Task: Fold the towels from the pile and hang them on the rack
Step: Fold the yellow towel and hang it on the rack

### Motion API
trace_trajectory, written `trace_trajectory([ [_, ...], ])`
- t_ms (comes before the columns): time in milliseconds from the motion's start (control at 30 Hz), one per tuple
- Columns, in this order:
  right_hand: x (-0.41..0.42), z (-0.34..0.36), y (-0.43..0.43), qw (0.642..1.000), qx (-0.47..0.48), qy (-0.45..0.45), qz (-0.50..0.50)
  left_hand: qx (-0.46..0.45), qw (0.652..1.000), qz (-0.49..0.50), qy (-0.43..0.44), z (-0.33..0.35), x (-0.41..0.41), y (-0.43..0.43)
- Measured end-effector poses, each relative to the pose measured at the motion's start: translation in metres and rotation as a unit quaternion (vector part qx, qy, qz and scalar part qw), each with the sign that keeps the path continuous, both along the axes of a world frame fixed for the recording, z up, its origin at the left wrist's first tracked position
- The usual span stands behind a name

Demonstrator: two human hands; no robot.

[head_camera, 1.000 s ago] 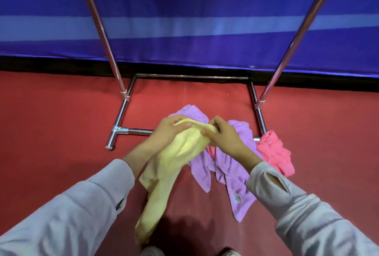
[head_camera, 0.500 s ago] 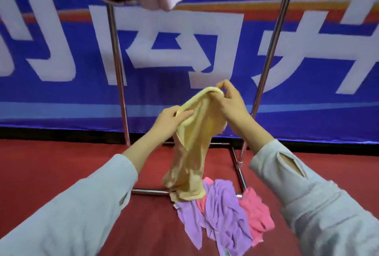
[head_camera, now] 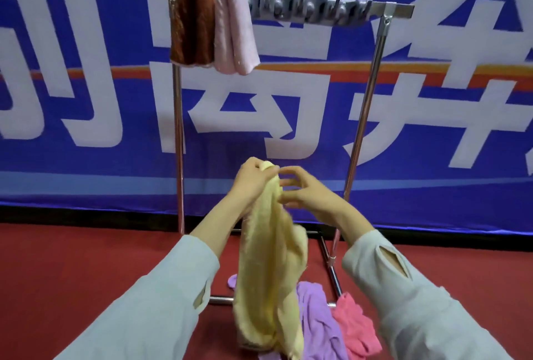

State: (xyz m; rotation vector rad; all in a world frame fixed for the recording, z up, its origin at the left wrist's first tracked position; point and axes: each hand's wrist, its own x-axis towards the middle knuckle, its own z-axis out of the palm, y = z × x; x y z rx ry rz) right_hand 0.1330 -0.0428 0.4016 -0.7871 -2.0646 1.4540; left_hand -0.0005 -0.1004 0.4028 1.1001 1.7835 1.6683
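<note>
Sleeves: light grey, left sleeve [head_camera: 138,316] and right sleeve [head_camera: 418,302] come in from the bottom corners, forearms bare past the cuffs.

Pile on the red floor [head_camera: 72,273], at the right front corner of the rack base [head_camera: 220,299]: purple towel [head_camera: 317,322] crumpled, pink towel [head_camera: 354,328] touching it on the right, lying over the corner where the front tube meets the side tube. Another bit of purple shows left of the hanging towel, just above the front tube.

Yellow towel [head_camera: 268,273] is off the floor, bunched lengthwise and hanging straight down in front of the pile. Its lower end covers part of the purple one in view.

Left hand [head_camera: 251,183]: fingers curled over the yellow towel's top end, firm grip, carrying the weight.

Right hand [head_camera: 305,195]: just beside the towel's upper part, fingers spread and loosely bent, tips at the cloth edge. Motion blur there, so I cannot tell whether it has a pinch on the towel or only touches it.

Rack [head_camera: 363,117]: chrome, two uprights, both hands low between them. Top bar carries a row of grey clips [head_camera: 308,10] along its middle and right part. At the bar's left end, a folded brown towel [head_camera: 193,19] hangs over it, and a folded pale pink towel [head_camera: 235,27] hangs right beside it, touching.

Blue banner [head_camera: 86,100] with big white characters and an orange stripe stands behind the rack, its bottom edge at the floor.
</note>
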Motion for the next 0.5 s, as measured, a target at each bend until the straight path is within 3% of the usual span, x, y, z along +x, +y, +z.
trace_trajectory([
  [67, -0.003, -0.006, -0.009, 0.999, 0.002, 0.021, 0.025, -0.023, 0.998, -0.055, 0.024, 0.001, 0.002, -0.005],
  [167, -0.002, -0.014, -0.013, 0.995, 0.035, 0.07, -0.055, -0.003, 0.995, -0.099, 0.032, -0.003, 0.004, -0.015],
  [333, -0.007, -0.034, -0.005, 0.977, 0.033, 0.146, -0.153, 0.031, 0.999, -0.038, -0.014, -0.018, 0.002, -0.02],
  [433, -0.011, -0.043, -0.001, 0.963, -0.028, 0.2, -0.178, 0.039, 0.996, -0.013, -0.079, -0.04, -0.008, -0.02],
  [500, -0.012, -0.052, 0.003, 0.965, -0.064, 0.19, -0.172, 0.059, 0.992, -0.014, -0.11, -0.044, -0.015, -0.018],
])
